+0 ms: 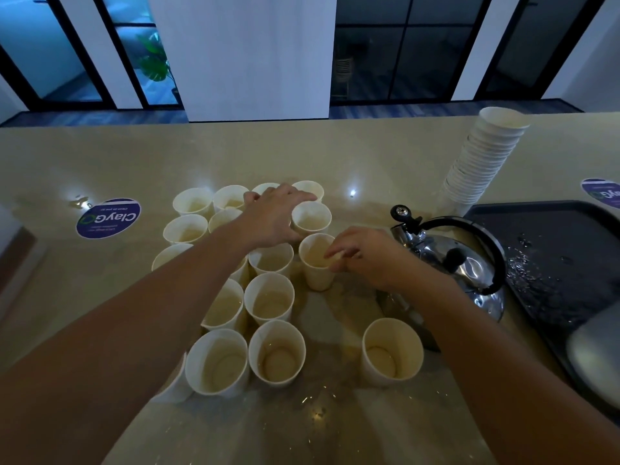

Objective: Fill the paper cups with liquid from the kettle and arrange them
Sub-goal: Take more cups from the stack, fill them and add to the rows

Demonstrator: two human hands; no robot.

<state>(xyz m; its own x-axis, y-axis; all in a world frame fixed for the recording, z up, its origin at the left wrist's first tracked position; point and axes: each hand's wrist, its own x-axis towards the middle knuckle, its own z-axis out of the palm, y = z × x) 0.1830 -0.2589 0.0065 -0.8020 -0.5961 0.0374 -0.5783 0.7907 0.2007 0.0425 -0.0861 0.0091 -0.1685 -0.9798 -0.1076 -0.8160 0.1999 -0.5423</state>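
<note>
Paper cups (268,298) hold liquid, kettle (453,260) beside

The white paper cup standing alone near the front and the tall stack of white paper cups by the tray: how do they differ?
The lone white paper cup stands single with liquid at its bottom; the tall stack of white paper cups is nested, leaning, its top cup apparently empty. Both are white paper, on the beige counter.
</note>
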